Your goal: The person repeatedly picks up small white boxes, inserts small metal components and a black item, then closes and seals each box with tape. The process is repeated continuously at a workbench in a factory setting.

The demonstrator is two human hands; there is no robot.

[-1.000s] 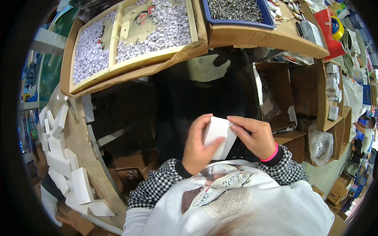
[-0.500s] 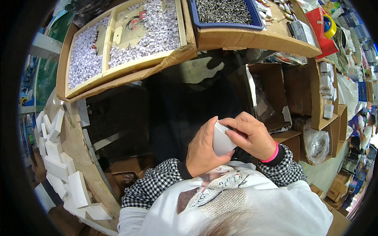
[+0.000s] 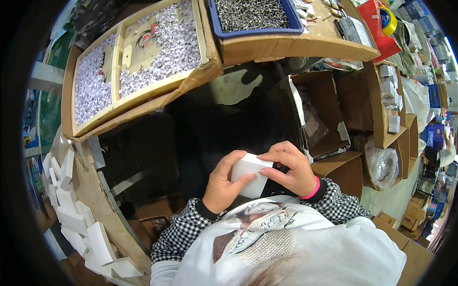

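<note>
- Head view: white box (image 3: pixel 250 178) btwn my hands; L hand (image 3: pixel 220 187) wraps its left side, thumb across face.
- R hand (image 3: pixel 292 169): thumb + fingers nearly closed, pinching box's top-right corner.
- Long axis foreshortened, can't tell.
- Smooth, matte, prob. card; similar white boxes (image 3: pixel 70 218) along wooden bench's (image 3: pixel 90 178) L edge.

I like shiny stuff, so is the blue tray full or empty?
Not empty: small silvery pieces cover the visible inside of the blue tray. How deep they go cannot be told.
</note>
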